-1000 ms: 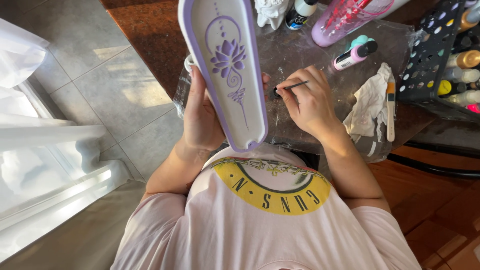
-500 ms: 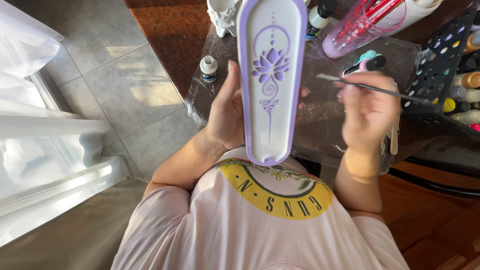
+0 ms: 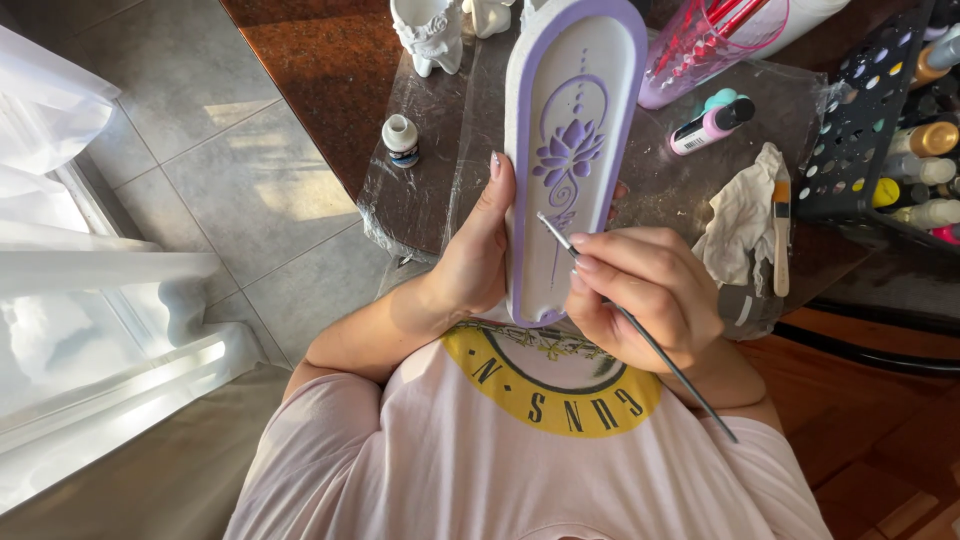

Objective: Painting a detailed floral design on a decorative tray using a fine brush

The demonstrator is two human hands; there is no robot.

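My left hand point(image 3: 478, 262) is wrapped around the long lilac-rimmed lotus tray point(image 3: 565, 150), raised over the bench point(image 3: 420, 190); my right hand point(image 3: 640, 295) pinches a thin brush point(image 3: 640, 335), tip touching the tray.

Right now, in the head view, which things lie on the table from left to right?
Small paint bottle → white ceramic figure → long white-and-purple tray held up → pink marker → crumpled cloth → flat brush → black paint rack.

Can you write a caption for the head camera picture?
Left hand holds a long tray; right hand paints it with a brush.
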